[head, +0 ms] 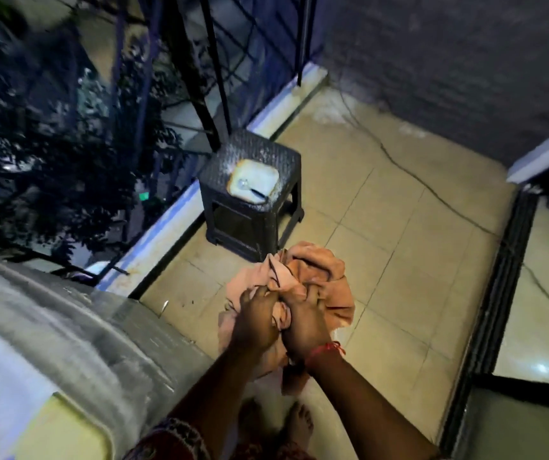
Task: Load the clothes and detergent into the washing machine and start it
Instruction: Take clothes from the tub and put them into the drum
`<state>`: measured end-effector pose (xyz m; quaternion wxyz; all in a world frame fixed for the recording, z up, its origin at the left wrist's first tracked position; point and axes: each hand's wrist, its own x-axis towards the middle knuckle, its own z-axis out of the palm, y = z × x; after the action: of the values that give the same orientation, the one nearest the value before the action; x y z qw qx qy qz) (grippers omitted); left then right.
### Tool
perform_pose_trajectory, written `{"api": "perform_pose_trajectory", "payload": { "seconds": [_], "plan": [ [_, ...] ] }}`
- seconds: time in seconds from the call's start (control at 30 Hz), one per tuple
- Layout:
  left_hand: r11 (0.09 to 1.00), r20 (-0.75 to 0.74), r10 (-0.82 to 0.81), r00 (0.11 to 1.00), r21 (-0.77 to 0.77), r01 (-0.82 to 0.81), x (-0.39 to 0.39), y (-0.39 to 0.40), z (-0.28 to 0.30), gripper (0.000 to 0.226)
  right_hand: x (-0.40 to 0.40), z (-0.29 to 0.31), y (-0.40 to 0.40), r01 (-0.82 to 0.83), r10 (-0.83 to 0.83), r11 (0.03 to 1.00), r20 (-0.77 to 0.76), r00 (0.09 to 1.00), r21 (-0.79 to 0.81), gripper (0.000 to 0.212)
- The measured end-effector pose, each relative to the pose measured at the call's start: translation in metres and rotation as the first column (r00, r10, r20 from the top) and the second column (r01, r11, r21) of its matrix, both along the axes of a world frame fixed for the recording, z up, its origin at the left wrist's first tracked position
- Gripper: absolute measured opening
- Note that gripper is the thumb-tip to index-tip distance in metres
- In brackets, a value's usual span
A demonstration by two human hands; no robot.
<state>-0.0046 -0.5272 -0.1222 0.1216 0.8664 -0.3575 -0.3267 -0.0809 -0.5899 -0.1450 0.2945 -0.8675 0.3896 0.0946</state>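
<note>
Left hand (256, 322): fingers curled into the peach cloth (316, 277), gripping a bunched fold.
Right hand (306, 327): fingers curled into the same cloth, just beside the left hand, thumbs close together. Red thread band (328, 350) at the right wrist.
Peach cloth: crumpled bundle held in the air above the tiled floor (399, 247), in front of the body; bulk spilling forward and to the right of both hands, a short tail hanging below the wrists.
Washing machine (51, 343): at lower left, grey-white curved top, blurred; yellow patch near the lower edge. Apart from the cloth, to the left of both forearms.
Dark plastic stool (253, 207): on the floor beyond the cloth, against the balcony kerb. White square dish (254, 181) on its seat, a small dark-handled item lying in it; type not readable.
Railing bars (213, 71) behind the stool, foliage beyond.
Bare feet (296, 423) on the floor below the forearms.
Dark sliding-door track (498, 283) at right.
</note>
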Motion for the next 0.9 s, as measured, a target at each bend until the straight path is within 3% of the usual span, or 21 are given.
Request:
{"api": "perform_pose_trajectory", "payload": {
  "seconds": [0.03,0.1,0.2,0.4,0.73,0.9],
  "plan": [
    [0.998,0.057,-0.059,0.997,-0.021,0.06,0.004,0.005,0.004,0.051,-0.001,0.019,0.002,0.013,-0.013,1.0,0.044,0.999,0.007,0.056],
    [0.996,0.075,-0.019,0.997,-0.088,0.026,0.012,0.014,0.014,0.057,-0.001,0.065,0.004,0.041,-0.042,0.999,0.065,0.997,0.016,0.06],
    [0.973,0.1,0.043,0.994,-0.23,-0.019,0.01,0.017,0.092,0.06,-0.002,0.123,0.005,0.048,-0.044,0.998,0.095,0.994,-0.035,0.066],
    [0.897,0.172,0.185,0.967,-0.433,-0.094,0.007,0.038,0.2,0.053,0.003,0.222,0.013,-0.003,0.046,0.99,0.307,0.951,-0.138,0.084],
    [0.838,0.382,0.36,0.851,-0.534,-0.115,0.049,0.116,0.318,0.047,0.052,0.348,0.072,-0.176,0.296,0.946,0.506,0.81,-0.272,0.084],
    [0.789,0.468,0.485,0.739,-0.599,-0.138,0.066,0.203,0.376,0.049,0.083,0.403,0.147,-0.284,0.442,0.894,0.575,0.689,-0.347,0.067]
  ]
}}
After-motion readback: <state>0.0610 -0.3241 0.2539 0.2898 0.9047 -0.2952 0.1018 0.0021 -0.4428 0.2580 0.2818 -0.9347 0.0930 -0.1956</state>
